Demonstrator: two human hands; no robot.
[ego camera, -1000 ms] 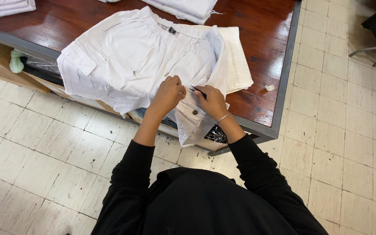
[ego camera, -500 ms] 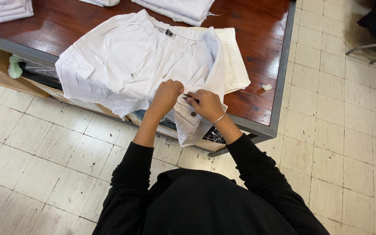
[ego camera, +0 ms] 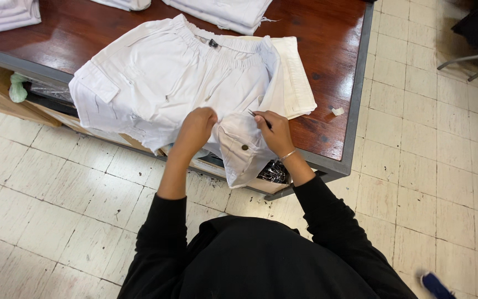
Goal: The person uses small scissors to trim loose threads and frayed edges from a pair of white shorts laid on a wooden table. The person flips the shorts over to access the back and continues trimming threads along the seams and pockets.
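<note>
While draped over the counter (ego camera: 327, 61) front edge, shorts (ego camera: 167, 88) half-checked: left hand (ego camera: 195, 128) pinching pocket flap (ego camera: 242, 147), right hand (ego camera: 274, 133) gripping small tool (ego camera: 258, 118), trimming seemingly unfinished.

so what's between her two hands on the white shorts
In the head view, a buttoned pocket flap of the white shorts lies between the left hand and the right hand, which holds a thin dark tool.
</note>
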